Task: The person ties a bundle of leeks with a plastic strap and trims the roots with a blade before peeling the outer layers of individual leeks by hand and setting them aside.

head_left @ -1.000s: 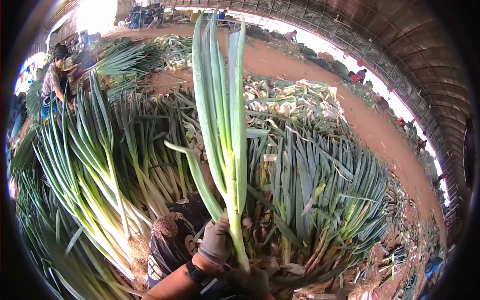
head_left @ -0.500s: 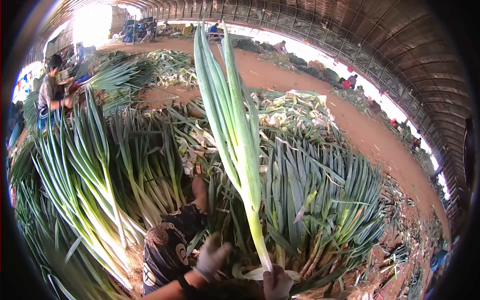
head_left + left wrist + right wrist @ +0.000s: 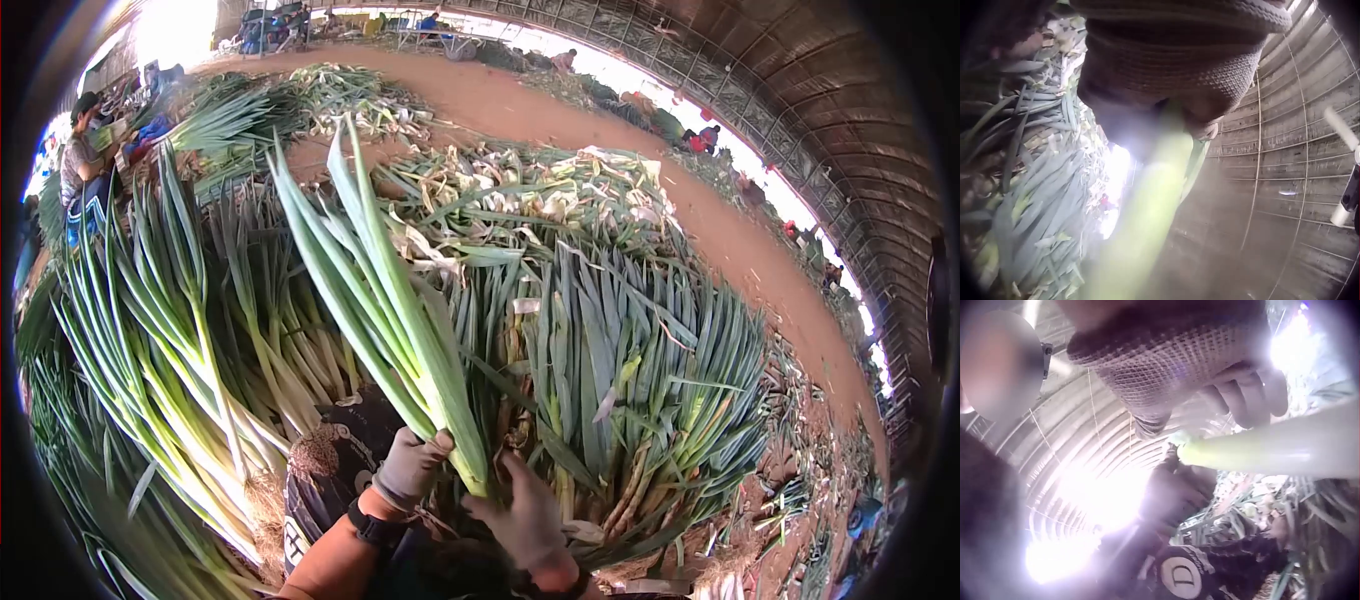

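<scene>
In the head view a large green onion [image 3: 400, 330] leans up and to the left, its leaves fanned at the top. My left hand [image 3: 412, 468], in a knit glove, grips it low on the leafy part. The left wrist view has the glove [image 3: 1166, 69] wrapped round the pale stalk [image 3: 1141, 219]. My right hand [image 3: 525, 515], also gloved, is beside the stalk's lower end with its fingers extended. From the right wrist, those fingers [image 3: 1241, 400] lie loosely over the stalk [image 3: 1272, 447] without curling round it. The onion's bottom end is hidden in the head view.
Trimmed green onions [image 3: 190, 400] with roots lean at the left. A dense row of untrimmed ones [image 3: 640, 390] stands at the right. Behind lies a heap of peeled leaves [image 3: 570, 195]. Another person [image 3: 85, 165] works at the far left. A dirt path [image 3: 720, 215] curves past.
The left hand, off the onion half a second ago, now grips it. The right hand has let go of the base and opened. The onion has moved left and tilts further left.
</scene>
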Tool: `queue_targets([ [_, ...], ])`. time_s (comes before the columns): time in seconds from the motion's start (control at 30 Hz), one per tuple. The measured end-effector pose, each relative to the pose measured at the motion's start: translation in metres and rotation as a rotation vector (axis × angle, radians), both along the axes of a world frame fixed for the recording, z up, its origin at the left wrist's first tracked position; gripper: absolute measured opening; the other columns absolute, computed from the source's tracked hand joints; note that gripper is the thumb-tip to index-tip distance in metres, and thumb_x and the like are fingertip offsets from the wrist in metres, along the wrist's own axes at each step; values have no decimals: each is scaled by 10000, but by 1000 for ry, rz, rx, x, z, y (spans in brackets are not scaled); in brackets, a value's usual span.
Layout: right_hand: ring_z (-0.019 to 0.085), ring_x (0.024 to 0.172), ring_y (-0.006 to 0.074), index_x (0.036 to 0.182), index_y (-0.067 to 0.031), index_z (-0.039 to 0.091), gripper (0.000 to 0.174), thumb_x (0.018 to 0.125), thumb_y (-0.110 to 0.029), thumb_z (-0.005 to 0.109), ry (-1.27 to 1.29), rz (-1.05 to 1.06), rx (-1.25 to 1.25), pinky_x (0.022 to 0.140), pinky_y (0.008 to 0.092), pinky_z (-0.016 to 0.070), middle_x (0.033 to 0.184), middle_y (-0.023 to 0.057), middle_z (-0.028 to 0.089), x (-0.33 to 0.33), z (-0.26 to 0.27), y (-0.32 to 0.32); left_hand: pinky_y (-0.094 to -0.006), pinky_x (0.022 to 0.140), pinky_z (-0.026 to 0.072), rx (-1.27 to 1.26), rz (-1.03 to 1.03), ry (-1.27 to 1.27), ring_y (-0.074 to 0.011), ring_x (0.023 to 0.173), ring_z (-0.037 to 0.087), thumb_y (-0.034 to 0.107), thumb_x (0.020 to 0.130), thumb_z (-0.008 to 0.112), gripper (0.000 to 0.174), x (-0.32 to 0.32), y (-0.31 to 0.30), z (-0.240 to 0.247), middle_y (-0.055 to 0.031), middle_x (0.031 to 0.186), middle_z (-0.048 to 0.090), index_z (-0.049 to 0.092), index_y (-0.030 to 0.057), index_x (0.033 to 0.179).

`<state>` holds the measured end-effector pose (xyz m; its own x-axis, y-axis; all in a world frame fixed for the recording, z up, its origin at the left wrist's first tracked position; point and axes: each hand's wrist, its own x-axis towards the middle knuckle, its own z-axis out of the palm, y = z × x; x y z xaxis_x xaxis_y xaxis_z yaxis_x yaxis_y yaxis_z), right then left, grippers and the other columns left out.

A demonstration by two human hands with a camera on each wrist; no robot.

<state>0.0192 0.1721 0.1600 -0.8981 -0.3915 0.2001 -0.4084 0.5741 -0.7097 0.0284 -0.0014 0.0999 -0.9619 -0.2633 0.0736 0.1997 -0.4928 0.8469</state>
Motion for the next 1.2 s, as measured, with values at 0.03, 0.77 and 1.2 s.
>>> queue_targets([
  [0.03, 655, 776, 338, 885, -45, 655, 342, 806, -366, 740, -125, 20, -2, 674, 383, 503, 736, 157, 633, -4, 1, -9, -282, 759, 481, 2, -53, -95, -91, 845, 580, 294, 911, 677, 333, 4, -2, -8, 16, 965, 651, 640, 38, 1121],
  [0.77, 649, 876, 372, 930, -65, 669, 231, 876, -271, 578, -287, 351, 787, 746, 416, 515, 954, 190, 667, 3, -92, 52, -292, 831, 479, 303, -309, 68, -146, 970, 611, 359, 759, 808, 639, 22, -22, 6, -28, 1086, 646, 560, 37, 1252],
  [1.2, 636, 728, 290, 727, -64, 628, 225, 690, -174, 821, 85, 94, 87, 635, 394, 502, 754, 93, 656, 43, -17, 6, -244, 681, 480, 69, -212, -273, -69, 782, 578, 249, 884, 714, 313, 19, 5, 6, 7, 936, 670, 666, 20, 1091],
])
